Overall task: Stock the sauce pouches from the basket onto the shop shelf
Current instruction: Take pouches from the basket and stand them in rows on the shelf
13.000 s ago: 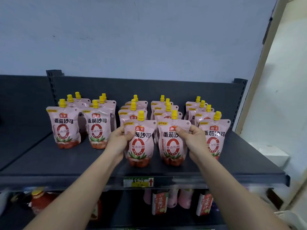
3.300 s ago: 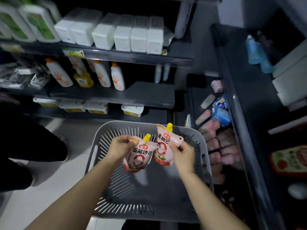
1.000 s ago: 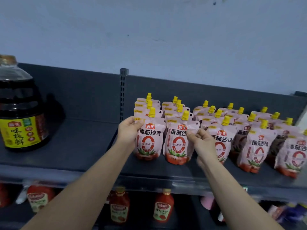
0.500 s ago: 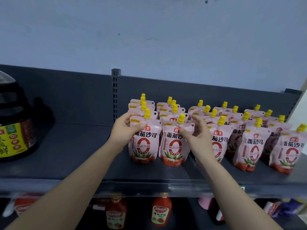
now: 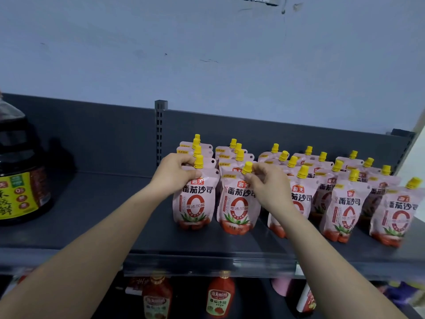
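Observation:
Several pink sauce pouches with yellow caps stand in rows on the dark grey shop shelf (image 5: 103,217). At the front of the leftmost row, a pouch (image 5: 195,203) stands upright, and my left hand (image 5: 174,173) grips its top left corner by the cap. Just to its right stands a second front pouch (image 5: 238,208); my right hand (image 5: 266,187) pinches its top right corner next to the yellow cap. Both pouches rest on the shelf. The basket is out of view.
A large dark bottle with a yellow label (image 5: 20,180) stands on the shelf at far left, with bare shelf between it and the pouches. Red sauce bottles (image 5: 220,298) sit on the lower shelf. A grey upright post (image 5: 160,132) divides the back panel.
My hands slid up from the pouches' sides to their top corners by the caps. The two front pouches now stand on the shelf in line with their rows.

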`<action>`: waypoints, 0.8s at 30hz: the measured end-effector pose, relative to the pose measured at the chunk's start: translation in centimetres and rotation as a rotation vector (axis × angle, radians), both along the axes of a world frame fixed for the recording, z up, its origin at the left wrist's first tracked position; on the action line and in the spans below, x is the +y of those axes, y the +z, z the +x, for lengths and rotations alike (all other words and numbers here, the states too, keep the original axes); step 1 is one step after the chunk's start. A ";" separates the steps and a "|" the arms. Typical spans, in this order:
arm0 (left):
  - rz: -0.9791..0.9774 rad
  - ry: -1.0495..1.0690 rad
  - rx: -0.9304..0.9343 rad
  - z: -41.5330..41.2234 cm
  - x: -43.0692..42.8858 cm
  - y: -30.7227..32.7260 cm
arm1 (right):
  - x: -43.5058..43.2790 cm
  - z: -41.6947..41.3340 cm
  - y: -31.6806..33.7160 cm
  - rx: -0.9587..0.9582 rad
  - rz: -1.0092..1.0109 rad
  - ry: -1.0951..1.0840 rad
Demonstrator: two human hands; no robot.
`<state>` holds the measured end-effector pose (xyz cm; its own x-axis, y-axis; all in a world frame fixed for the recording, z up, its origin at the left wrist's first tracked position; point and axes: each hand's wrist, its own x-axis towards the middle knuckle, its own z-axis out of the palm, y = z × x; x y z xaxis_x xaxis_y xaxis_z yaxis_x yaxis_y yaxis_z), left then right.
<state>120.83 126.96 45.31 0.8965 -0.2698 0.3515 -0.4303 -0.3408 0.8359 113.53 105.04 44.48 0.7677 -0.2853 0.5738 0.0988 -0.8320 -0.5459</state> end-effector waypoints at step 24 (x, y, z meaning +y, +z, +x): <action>0.163 0.036 -0.042 -0.4 0.3 0.9 | -0.6 0.3 1.6 0.078 -0.045 0.087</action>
<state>120.46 127.25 46.21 0.8922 -0.2937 0.3432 -0.4486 -0.4860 0.7500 113.87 104.40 46.03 0.8314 -0.1911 0.5217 0.1301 -0.8460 -0.5171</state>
